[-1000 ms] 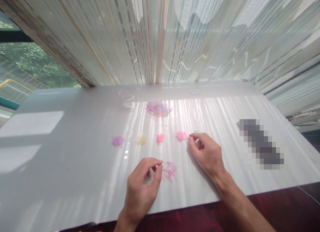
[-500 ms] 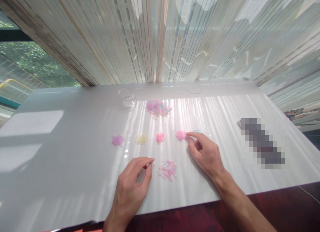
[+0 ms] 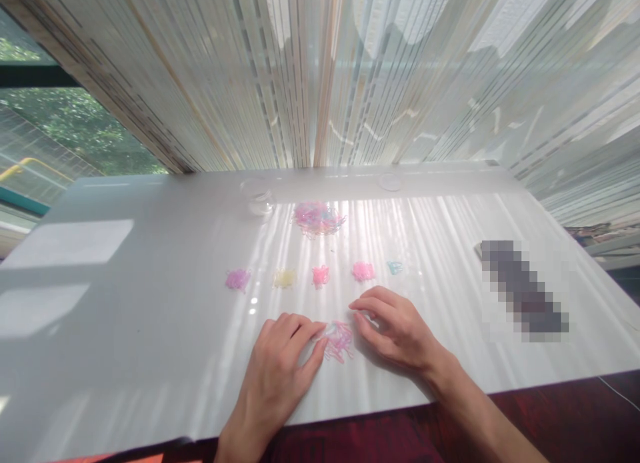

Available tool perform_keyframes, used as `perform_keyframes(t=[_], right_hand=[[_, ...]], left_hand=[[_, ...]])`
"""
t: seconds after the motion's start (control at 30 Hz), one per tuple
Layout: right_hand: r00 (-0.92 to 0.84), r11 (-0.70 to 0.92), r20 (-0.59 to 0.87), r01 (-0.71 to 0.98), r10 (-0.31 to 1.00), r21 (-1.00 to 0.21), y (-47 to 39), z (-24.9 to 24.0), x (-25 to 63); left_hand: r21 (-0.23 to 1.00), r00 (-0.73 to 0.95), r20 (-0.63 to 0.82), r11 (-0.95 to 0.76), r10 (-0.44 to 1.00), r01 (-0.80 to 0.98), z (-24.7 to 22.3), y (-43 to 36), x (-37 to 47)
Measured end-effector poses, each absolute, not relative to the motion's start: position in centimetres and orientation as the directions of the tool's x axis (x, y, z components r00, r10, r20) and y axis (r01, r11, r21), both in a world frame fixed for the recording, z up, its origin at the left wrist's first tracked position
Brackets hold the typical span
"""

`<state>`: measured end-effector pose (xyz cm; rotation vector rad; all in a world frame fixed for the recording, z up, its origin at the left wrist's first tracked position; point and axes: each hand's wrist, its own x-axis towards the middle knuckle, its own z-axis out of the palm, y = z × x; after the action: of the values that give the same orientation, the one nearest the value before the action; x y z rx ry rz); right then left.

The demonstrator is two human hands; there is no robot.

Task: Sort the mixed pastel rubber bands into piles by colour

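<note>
A loose pile of pink and lilac small rubber bands point(image 3: 340, 343) lies near the front of the white table. My left hand point(image 3: 287, 356) is at its left edge, thumb and forefinger slightly apart and touching the bands. Just to the right of the pile, my right hand point(image 3: 400, 326) hovers with its fingers curved and parted, nothing visible between them. A row of sorted heaps runs beyond my hands: purple bands point(image 3: 237, 279), yellow bands point(image 3: 285, 278), deep pink bands point(image 3: 321, 275), light pink bands point(image 3: 363, 271) and a few teal bands point(image 3: 395, 268).
Farther back is a larger mixed heap of rubber bands point(image 3: 317, 218). A clear plastic jar point(image 3: 260, 200) stands left of it, and a clear round lid point(image 3: 390, 182) lies near the back edge. A blurred-out dark object point(image 3: 525, 286) rests at the right.
My right hand has drawn back from the light pink heap toward the near pile, uncovering the teal bands. My left hand has moved right onto the pile's edge, its thumb and forefinger parting.
</note>
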<state>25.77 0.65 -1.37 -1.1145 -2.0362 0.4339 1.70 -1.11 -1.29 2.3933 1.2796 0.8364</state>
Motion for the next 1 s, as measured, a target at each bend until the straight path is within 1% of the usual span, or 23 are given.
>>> perform_keyframes(t=[0.13, 0.3, 0.5, 0.73, 0.9, 1.0], right_hand=[[-0.425, 0.606, 0.432, 0.561, 0.796, -0.564, 0.5, -1.4, 25.4], [-0.470, 0.622, 0.408, 0.575, 0.783, -0.532, 0.6, -1.4, 25.3], [-0.495, 0.631, 0.393, 0.574, 0.775, -0.522, 0.5, -1.4, 25.4], [-0.472, 0.671, 0.478, 0.500, 0.741, -0.547, 0.2, -1.6, 24.6], [-0.504, 0.685, 0.465, 0.505, 0.728, -0.525, 0.2, -1.8, 24.5], [-0.502, 0.685, 0.468, 0.506, 0.728, -0.524, 0.3, -1.8, 24.5]], left_hand=[[0.514, 0.410, 0.361, -0.546, 0.838, 0.662, -1.5, -1.1, 2.1], [0.559, 0.404, 0.353, -0.536, 0.844, 0.632, -1.4, -1.0, 1.9], [0.586, 0.395, 0.353, -0.529, 0.848, 0.614, -1.3, -1.0, 1.7], [0.637, 0.385, 0.346, -0.516, 0.855, 0.573, -1.1, -1.2, 1.9], [0.664, 0.391, 0.339, -0.512, 0.856, 0.544, -1.2, -1.1, 2.1], [0.658, 0.402, 0.335, -0.517, 0.852, 0.548, -1.4, -1.1, 2.1]])
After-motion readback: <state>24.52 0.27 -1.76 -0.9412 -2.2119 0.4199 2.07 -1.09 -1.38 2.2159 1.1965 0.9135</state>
